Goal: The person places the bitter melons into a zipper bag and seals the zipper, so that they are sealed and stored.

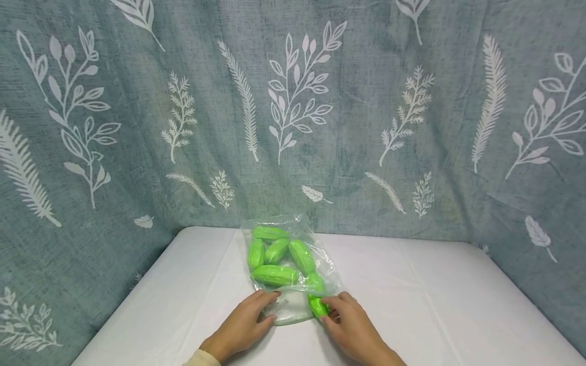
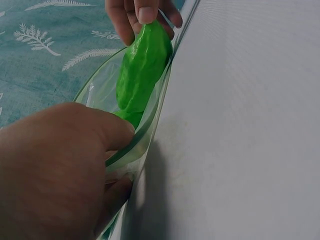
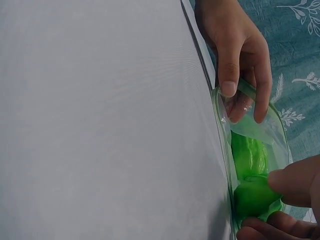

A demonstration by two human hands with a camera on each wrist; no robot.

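Note:
A clear zip bag (image 1: 291,308) lies on the white table with its mouth toward me, held open. Inside it are several green bitter melons (image 1: 274,275), bumpy and tapered. My left hand (image 1: 247,319) pinches the left side of the bag's mouth between thumb and fingers, and the greenish zip edge shows in the left wrist view. At the right side of the mouth, my right hand (image 1: 350,323) grips the near end of another bitter melon (image 2: 142,70). Its far end is within the opening, close to a melon (image 3: 250,156) inside the bag.
A white cloth covers the table (image 1: 412,295), which ends at a rounded back edge. Behind and along the sides hangs a blue-green curtain (image 1: 348,127) with white leaf prints.

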